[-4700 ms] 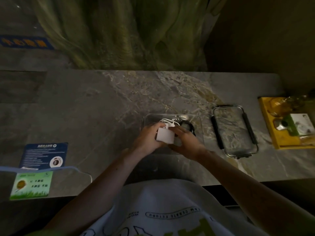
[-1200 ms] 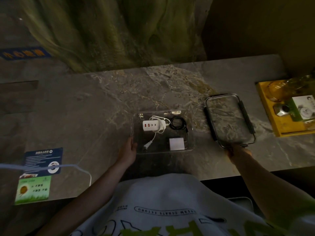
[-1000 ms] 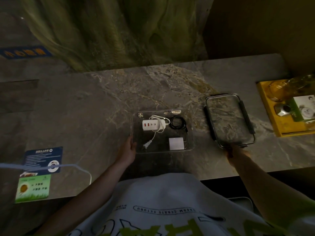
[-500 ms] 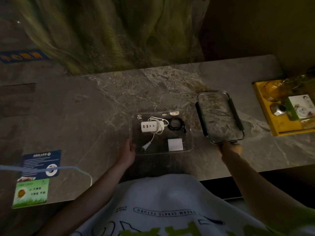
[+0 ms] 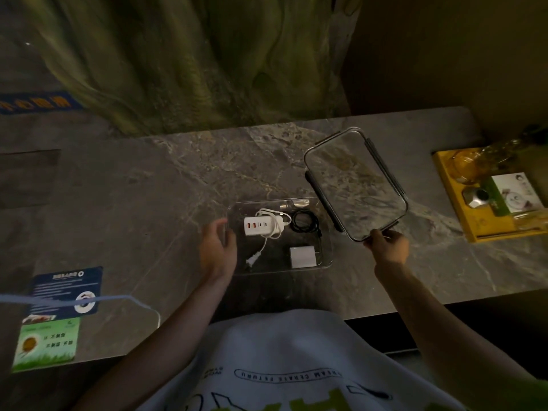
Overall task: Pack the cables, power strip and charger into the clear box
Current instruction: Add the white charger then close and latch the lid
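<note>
The clear box (image 5: 324, 264) stands on the marble table in front of me. Inside lie a white power strip (image 5: 259, 226) with its white cord and plug (image 5: 253, 259), a coiled black cable (image 5: 305, 222) and a white charger (image 5: 302, 257). My left hand (image 5: 218, 247) rests against the box's left wall, fingers spread. My right hand (image 5: 387, 247) grips the near end of the clear lid (image 5: 355, 185), which is lifted and tilted to the right of the box, with dark clips along its sides.
A yellow tray (image 5: 450, 197) with a glass pot, a metal piece and a small carton sits at the right end. Cards (image 5: 65, 289) and a pale blue strap (image 5: 89, 299) lie at the left front. A painted rock wall rises behind the table.
My right hand has lifted the lid off the table and swung it left toward the box. My left hand has slid up along the box's left wall.
</note>
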The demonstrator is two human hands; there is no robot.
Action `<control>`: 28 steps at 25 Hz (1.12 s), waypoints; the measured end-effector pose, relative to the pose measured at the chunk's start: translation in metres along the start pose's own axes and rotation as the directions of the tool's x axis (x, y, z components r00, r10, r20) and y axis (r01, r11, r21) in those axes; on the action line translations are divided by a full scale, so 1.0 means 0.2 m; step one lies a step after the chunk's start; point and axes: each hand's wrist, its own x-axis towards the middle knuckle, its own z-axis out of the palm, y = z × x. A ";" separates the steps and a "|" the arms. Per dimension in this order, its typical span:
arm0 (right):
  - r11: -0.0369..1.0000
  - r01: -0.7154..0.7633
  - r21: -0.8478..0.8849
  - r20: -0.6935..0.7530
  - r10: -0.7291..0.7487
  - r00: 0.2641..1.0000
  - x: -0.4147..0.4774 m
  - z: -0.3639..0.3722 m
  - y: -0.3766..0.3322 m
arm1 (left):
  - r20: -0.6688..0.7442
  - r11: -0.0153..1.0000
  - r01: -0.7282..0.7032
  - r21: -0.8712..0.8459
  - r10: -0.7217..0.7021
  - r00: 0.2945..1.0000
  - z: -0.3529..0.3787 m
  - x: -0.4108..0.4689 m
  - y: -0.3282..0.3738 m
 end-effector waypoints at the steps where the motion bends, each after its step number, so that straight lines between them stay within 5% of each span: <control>1: 0.999 0.046 -0.004 0.019 -0.046 0.999 -0.03 0.00 -0.03 | -0.022 0.998 -0.035 -0.053 0.034 0.999 -0.01 0.01 0.07; 5: 0.968 0.247 -0.037 0.115 -0.241 0.964 -0.16 0.04 -0.13 | 0.075 0.973 -0.028 -0.231 0.047 0.996 -0.01 0.07 0.37; 9: 0.914 0.406 -0.019 0.222 -0.392 0.893 -0.24 0.08 -0.18 | 0.268 0.931 0.141 -0.336 -0.050 0.962 -0.01 0.12 0.53; 18: 0.743 0.665 -0.072 0.277 -0.626 0.729 -0.36 0.07 -0.26 | 0.329 0.812 0.444 -0.380 -0.330 0.885 -0.12 0.20 0.49; 23: 0.659 0.749 -0.071 0.280 -0.707 0.649 -0.37 0.06 -0.27 | 0.424 0.643 0.565 -0.517 -0.381 0.822 -0.16 0.21 0.47; 28: 0.661 0.749 -0.048 0.282 -0.710 0.645 -0.38 0.06 -0.29 | 0.441 0.512 0.582 -0.632 -0.381 0.813 -0.17 0.22 0.45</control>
